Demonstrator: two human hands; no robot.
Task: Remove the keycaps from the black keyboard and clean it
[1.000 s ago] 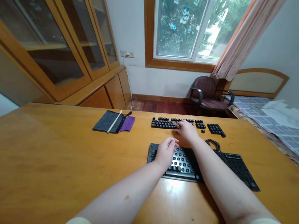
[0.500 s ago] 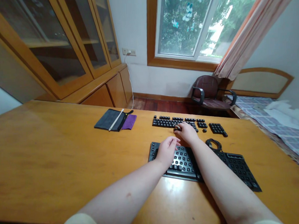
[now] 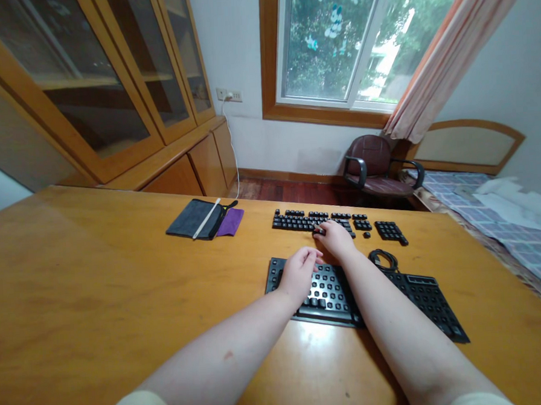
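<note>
A black keyboard (image 3: 324, 322) with most keycaps off lies before me on the desk. A few keycaps (image 3: 320, 303) sit in its lower rows. Over its upper left part hovers my left hand (image 3: 299, 276), closed with the fingers curled together. Whatever it may hold is hidden. Beyond the keyboard, loose black keycaps (image 3: 294, 222) lie in ordered rows. At the near edge of these rows my right hand (image 3: 336, 238) is closed in a pinch on what looks like a dark keycap, mostly covered by the fingers.
A coiled black cable (image 3: 383, 259) lies behind the keyboard. Keycaps of the number pad (image 3: 390, 232) stand grouped at the right. Toward the left are a dark grey pouch (image 3: 185, 222), a whitish stick (image 3: 206, 218) on it and a purple cloth (image 3: 230, 223). An armchair (image 3: 372, 161) stands beyond the wooden desk (image 3: 97, 284).
The view has shifted slightly, so everything sits a little further left. My right fingers have moved slightly at the keycap rows. My left hand stays over the keyboard.
</note>
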